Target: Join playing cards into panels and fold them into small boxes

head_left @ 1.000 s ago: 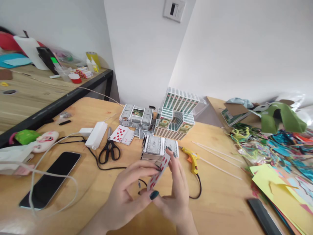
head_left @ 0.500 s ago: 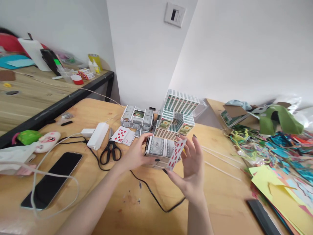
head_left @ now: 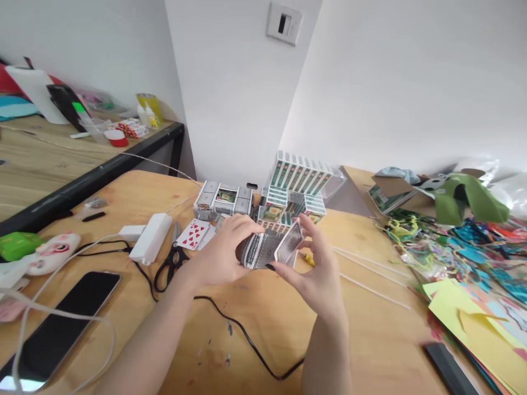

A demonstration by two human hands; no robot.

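Note:
My left hand (head_left: pixel 222 253) grips a small box made of playing cards (head_left: pixel 259 249), lifted a little off the wooden table (head_left: pixel 370 323). My right hand (head_left: pixel 317 269) pinches a single playing card (head_left: pixel 289 249) and presses it, patterned back towards me, against the box's right end. Behind my hands stand larger playing-card structures: a green-backed one (head_left: pixel 294 189) and a grey one (head_left: pixel 222 198). A yellow glue gun (head_left: pixel 307 258) peeks out behind my right hand.
Loose cards (head_left: pixel 193 235), scissors (head_left: pixel 171 260), a white power adapter (head_left: pixel 150 246), a black phone (head_left: pixel 53 329) and a black cable (head_left: pixel 242 337) lie to the left and front. Glue sticks (head_left: pixel 370 269) and coloured paper scraps (head_left: pixel 469 263) fill the right. A second table (head_left: pixel 61 159) stands at left.
Both hands moved forward from near me to the card box. My left hand took hold of the box and lifted it; my right hand turned the card and set it against the box's end.

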